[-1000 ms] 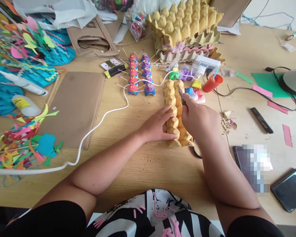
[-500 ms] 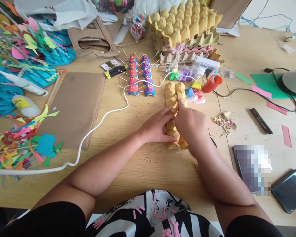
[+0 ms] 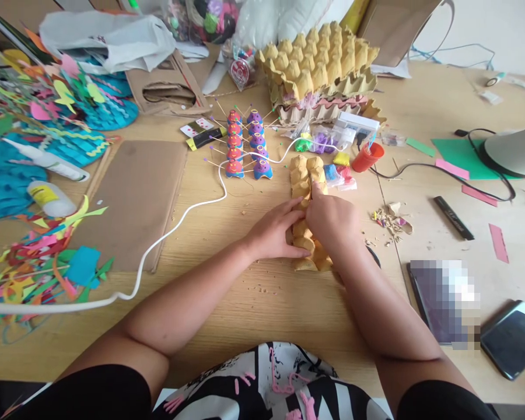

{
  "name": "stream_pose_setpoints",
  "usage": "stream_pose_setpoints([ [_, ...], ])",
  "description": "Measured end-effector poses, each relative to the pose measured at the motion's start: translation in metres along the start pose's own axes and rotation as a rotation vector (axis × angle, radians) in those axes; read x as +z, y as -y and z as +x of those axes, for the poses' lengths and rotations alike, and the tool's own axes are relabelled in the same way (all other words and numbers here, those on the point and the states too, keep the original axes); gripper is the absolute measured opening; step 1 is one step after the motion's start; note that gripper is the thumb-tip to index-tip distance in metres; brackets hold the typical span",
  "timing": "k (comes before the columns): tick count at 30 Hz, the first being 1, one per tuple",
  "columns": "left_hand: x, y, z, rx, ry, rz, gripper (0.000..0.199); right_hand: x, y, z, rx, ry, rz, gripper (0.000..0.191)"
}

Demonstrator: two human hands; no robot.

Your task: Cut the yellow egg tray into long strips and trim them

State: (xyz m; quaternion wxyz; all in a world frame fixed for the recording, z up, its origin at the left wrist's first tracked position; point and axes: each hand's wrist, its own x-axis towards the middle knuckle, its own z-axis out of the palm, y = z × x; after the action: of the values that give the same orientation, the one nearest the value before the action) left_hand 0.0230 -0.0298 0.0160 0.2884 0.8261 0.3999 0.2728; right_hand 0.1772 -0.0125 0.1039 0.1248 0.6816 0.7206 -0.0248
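A yellow egg carton strip [image 3: 300,174], two rows of cups wide, lies lengthwise on the table in front of me. My left hand [image 3: 273,232] grips its left side, thumb near the close end and fingers reaching over the cups. Over the strip's right side, my right hand [image 3: 335,220] is closed, with the index finger stretched along the groove between the rows. A thin dark edge shows by that fingertip; whatever the fist holds is hidden. Beyond the strip stand red painted egg-cup figures [image 3: 234,154] and purple ones [image 3: 261,154], with sticks poking out.
A white cable [image 3: 192,205] crosses the table at left, near a cardboard sheet [image 3: 133,198] and paper scraps [image 3: 39,256]. Stacked egg trays [image 3: 319,64] stand behind. To the right are a red cup [image 3: 367,157], shavings [image 3: 389,221], a black marker [image 3: 454,217] and a dark phone-like device [image 3: 514,338].
The view has tilted slightly, so the table things sit a little lower and those at right have shifted left. Both hands keep about the same hold on the strip.
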Motion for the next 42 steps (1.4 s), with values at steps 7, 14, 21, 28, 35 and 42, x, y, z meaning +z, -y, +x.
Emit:
stream_pose_setpoints([
  [7,-0.002,-0.004,0.001,-0.061,0.042,-0.003,0.081,-0.005,0.001,-0.003,-0.003,0.043,-0.031,0.08],
  [14,-0.001,-0.001,0.002,-0.011,0.014,-0.024,0.081,0.0,-0.002,0.001,-0.013,0.01,-0.002,0.077],
  [21,0.0,0.0,0.002,-0.008,0.032,-0.016,0.083,-0.005,0.0,-0.001,0.019,0.072,0.044,0.075],
  [28,0.002,0.003,0.001,0.004,0.035,-0.02,0.087,0.003,0.0,0.005,0.009,0.043,0.054,0.072],
  [35,0.001,0.003,0.001,0.022,0.041,-0.03,0.085,0.006,-0.003,0.003,-0.001,0.031,0.068,0.079],
  [42,0.0,0.002,0.002,-0.028,0.078,-0.026,0.091,-0.002,0.001,-0.005,0.002,0.059,0.074,0.082],
])
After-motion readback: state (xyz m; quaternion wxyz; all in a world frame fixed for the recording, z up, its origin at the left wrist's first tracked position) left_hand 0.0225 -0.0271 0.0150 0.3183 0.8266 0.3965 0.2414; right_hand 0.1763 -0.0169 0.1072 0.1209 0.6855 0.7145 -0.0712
